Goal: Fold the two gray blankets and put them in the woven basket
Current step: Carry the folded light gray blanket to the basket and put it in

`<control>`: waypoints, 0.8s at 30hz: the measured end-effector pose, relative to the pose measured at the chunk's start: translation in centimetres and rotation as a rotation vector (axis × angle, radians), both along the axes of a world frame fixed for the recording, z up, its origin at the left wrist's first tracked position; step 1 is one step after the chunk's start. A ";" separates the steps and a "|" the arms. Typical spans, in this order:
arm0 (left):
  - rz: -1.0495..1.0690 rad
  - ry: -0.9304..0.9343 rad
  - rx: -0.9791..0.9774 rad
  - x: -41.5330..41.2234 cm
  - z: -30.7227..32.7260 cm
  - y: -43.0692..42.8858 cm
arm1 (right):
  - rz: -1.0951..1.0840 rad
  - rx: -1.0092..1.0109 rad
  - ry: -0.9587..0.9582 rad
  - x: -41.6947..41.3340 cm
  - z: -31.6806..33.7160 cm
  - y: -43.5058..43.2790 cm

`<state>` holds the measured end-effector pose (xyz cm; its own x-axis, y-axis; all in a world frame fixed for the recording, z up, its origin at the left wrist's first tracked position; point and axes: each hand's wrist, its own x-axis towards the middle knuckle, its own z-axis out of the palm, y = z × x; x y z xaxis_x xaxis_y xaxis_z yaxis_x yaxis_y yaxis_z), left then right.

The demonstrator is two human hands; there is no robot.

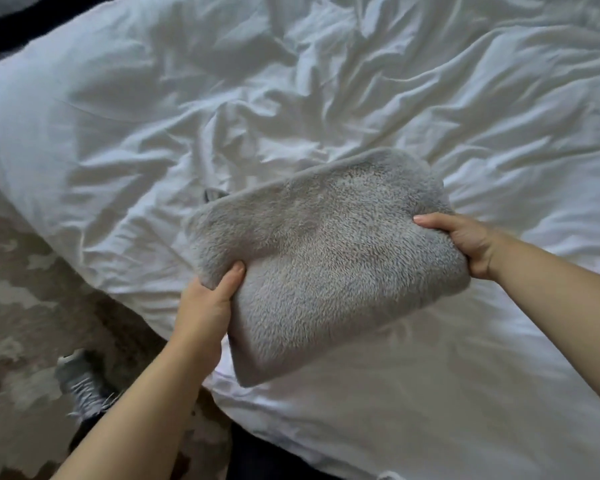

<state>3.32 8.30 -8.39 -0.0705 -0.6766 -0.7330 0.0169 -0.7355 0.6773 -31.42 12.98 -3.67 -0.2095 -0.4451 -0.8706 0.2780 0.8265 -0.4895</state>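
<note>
A fluffy gray blanket [326, 258], folded into a thick rectangle, is held just above the white bed near its front edge. My left hand [208, 306] grips its left side, thumb on top. Over at the blanket's right end, my right hand [465, 244] clasps the fold with the thumb pressed into the pile. A small dark gray scrap [212, 195] peeks out behind the blanket's far left corner; what it belongs to cannot be told. No woven basket and no second blanket are in view.
A rumpled white duvet [326, 98] covers the bed across most of the view. At the left lies a beige patterned rug [18, 306], with a gray sneaker [80, 382] on it by the bed's corner.
</note>
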 end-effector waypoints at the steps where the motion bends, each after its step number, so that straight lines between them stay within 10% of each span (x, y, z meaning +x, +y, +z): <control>1: -0.045 0.029 -0.015 1.0 0.7 -1.2 | -0.028 -0.027 -0.004 0.9 1.1 0.3; 12: -0.208 0.130 -0.155 19.5 16.3 -14.9 | -0.168 -0.376 0.177 21.7 18.0 -5.5; 24: 0.142 0.034 -0.364 51.1 32.9 -27.8 | -0.058 -0.723 0.153 52.9 30.3 -22.5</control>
<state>54.46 -19.51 24.52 0.0222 -0.8965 -0.4424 0.1278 -0.4363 0.8907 21.44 -9.53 26.66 -0.3458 -0.8807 -0.3237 0.1963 0.2694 -0.9428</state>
